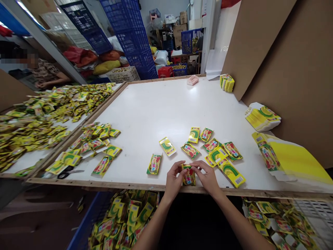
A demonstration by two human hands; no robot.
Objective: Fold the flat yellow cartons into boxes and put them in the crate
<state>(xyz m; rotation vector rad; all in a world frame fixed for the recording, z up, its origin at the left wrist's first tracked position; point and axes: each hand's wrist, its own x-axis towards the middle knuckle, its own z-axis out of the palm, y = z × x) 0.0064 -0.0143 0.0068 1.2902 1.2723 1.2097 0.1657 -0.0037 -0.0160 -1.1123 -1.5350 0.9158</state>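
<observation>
At the front edge of the white table, a small printed carton (189,177) in yellow and green with red lettering stands between my two hands. The fingers of my left hand (173,177) close on its left side and upper edge. From the right, my right hand (207,176) pinches the top edge with thumb and fingertips. Beyond my hands lie a yellow carton (167,146) and a red-and-green packet (190,150). Another packet (154,164) rests left of my left hand. Several more cartons, including a long yellow one (232,174), lie close to my right hand.
Black scissors (69,172) lie at the table's left front corner near a pile of packets (99,140). Stacks of flat yellow cartons (264,116) line the right side. Below the edge stands a filled blue crate (87,218). A person (49,74) sits at the far left.
</observation>
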